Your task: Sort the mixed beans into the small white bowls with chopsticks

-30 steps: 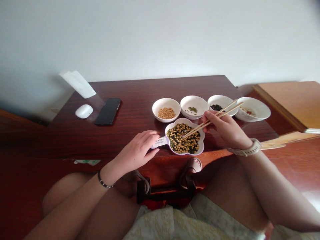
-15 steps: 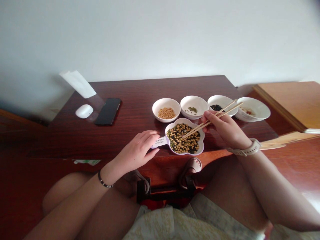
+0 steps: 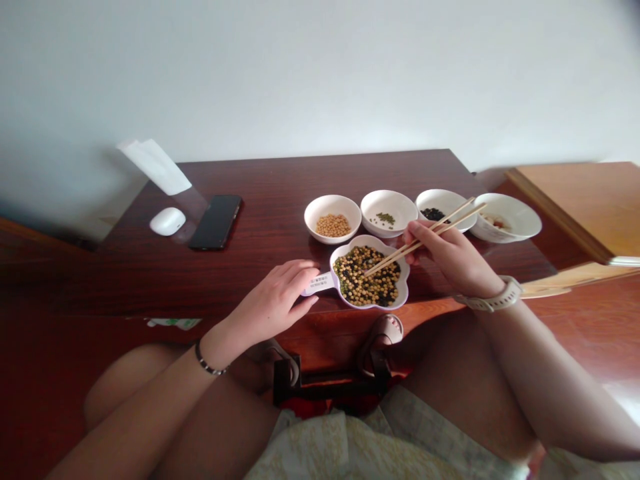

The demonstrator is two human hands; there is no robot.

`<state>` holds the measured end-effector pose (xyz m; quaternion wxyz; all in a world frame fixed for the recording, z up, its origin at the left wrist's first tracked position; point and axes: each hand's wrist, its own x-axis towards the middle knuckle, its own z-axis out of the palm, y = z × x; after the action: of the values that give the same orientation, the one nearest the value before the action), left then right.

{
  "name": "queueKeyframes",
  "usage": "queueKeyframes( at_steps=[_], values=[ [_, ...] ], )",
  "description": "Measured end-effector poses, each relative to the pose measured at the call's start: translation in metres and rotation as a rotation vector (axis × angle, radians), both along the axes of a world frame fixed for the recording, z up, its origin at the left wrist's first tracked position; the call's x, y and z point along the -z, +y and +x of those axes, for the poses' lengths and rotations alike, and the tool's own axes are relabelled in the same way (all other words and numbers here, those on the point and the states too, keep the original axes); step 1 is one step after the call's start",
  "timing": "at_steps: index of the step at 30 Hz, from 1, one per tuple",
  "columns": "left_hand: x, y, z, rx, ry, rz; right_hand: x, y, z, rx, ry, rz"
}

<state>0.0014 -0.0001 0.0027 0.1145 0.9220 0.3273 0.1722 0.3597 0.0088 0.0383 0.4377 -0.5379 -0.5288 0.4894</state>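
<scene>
My right hand (image 3: 447, 257) is closed round a pair of wooden chopsticks (image 3: 425, 239), their tips down among mixed beans (image 3: 367, 283). Yellow, black and green beans fill a flower-shaped bowl (image 3: 403, 293) with a lilac outside. The labelled handle (image 3: 320, 284) of this bowl points left, and my left hand (image 3: 283, 297) grips its end. Behind it stand a white bowl of soybeans (image 3: 333, 226), one with a few mung beans (image 3: 385, 219), and one with black beans (image 3: 434, 215), partly hidden by the chopsticks.
Farther right, a larger white bowl (image 3: 520, 217) holds small pieces too blurred to name. On the left of the dark wooden table (image 3: 270, 187) lie a black phone (image 3: 216, 222), a white rounded case (image 3: 168, 221) and a white packet (image 3: 157, 167). A wall borders the back.
</scene>
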Motion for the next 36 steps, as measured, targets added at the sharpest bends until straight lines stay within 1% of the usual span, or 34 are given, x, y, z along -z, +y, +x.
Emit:
queueKeyframes(
  at_steps=[10,19,36],
  values=[
    [-0.0003,-0.0002,0.0005,0.001,-0.014,0.001,-0.0021,-0.0008,-0.0018,0.024,0.010,-0.017],
    [-0.0012,-0.0003,0.0000,-0.007,-0.017,-0.033,-0.0008,-0.0001,-0.0008,0.007,0.010,-0.002],
    [0.0000,-0.0004,0.0012,-0.013,-0.033,-0.040,-0.0002,0.0000,0.0000,0.005,-0.015,-0.001]
  ],
)
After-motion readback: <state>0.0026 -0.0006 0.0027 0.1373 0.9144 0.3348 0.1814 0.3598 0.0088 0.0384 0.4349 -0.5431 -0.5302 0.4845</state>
